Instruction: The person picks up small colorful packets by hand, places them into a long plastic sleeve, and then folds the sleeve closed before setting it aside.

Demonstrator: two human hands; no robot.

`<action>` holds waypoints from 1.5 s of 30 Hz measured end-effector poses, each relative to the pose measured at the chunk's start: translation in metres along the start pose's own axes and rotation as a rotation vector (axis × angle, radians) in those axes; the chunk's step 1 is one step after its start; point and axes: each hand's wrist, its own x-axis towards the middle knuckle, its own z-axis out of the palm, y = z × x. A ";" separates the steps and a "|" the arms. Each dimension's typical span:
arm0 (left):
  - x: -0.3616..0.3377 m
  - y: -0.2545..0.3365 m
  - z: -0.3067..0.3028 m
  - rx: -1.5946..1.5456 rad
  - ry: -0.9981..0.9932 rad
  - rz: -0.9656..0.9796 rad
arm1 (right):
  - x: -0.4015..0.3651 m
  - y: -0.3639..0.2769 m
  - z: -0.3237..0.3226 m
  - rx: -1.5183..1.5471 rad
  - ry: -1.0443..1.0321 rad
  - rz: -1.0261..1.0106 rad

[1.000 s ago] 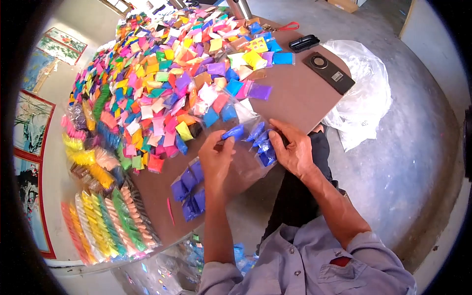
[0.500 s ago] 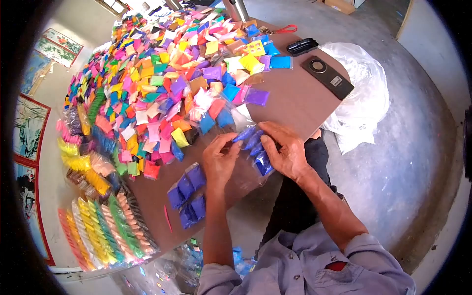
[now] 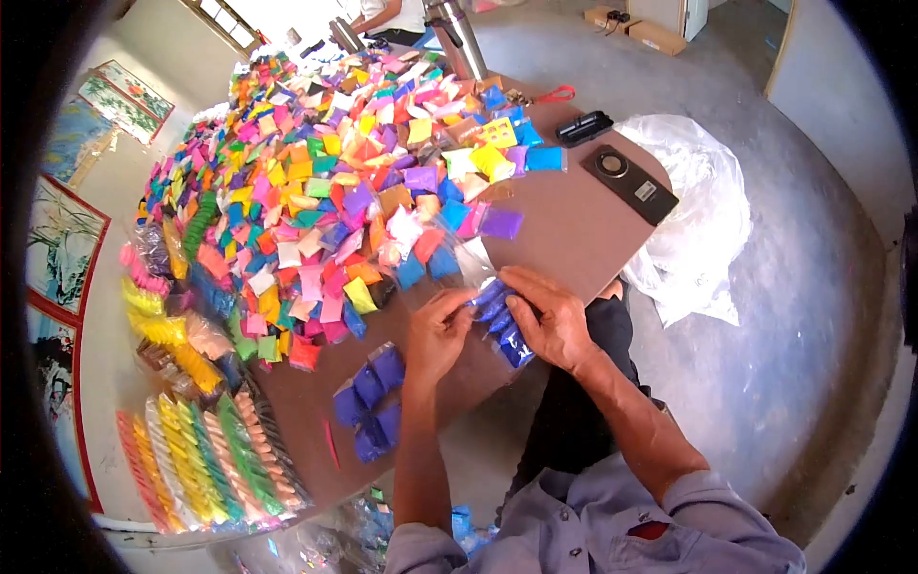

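Over the table's front edge, my right hand (image 3: 553, 323) grips a clear plastic bag with a row of small blue packets (image 3: 513, 345) in it. Its thumb lies over the packets, and its fingers curl behind them. My left hand (image 3: 437, 335) is closed in a pinch at the bag's left edge, close to the top blue packet; its fingertips partly hide what they hold. Left of my left wrist, several more blue packets (image 3: 367, 390) lie together on the brown table (image 3: 564, 234). A thin pink stick (image 3: 331, 445) lies beside them.
A large heap of colourful packets (image 3: 316, 191) covers the table's far left. Bagged rows of packets (image 3: 196, 459) line the near left corner. A black device (image 3: 631, 182), a black case (image 3: 584, 127) and a steel flask (image 3: 457, 38) stand along the right side. White plastic bag (image 3: 703, 210) beyond.
The blue packet at my left fingertips has moved right, in line with the others in the bag. The view has tilted up slightly, bringing another person's arm into sight at the back.
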 end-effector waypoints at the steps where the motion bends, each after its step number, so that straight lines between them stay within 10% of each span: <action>1: 0.000 -0.001 0.000 0.010 -0.004 -0.002 | 0.001 -0.001 -0.002 -0.012 -0.020 -0.014; 24: -0.020 0.002 0.002 -0.004 0.218 -0.100 | -0.003 -0.009 -0.007 0.025 -0.060 0.052; 34: -0.096 0.016 -0.120 0.354 0.479 -0.291 | -0.007 0.005 0.003 0.117 0.007 0.081; 45: -0.104 0.025 -0.114 0.649 0.288 -0.383 | -0.004 -0.002 0.001 0.059 -0.059 0.142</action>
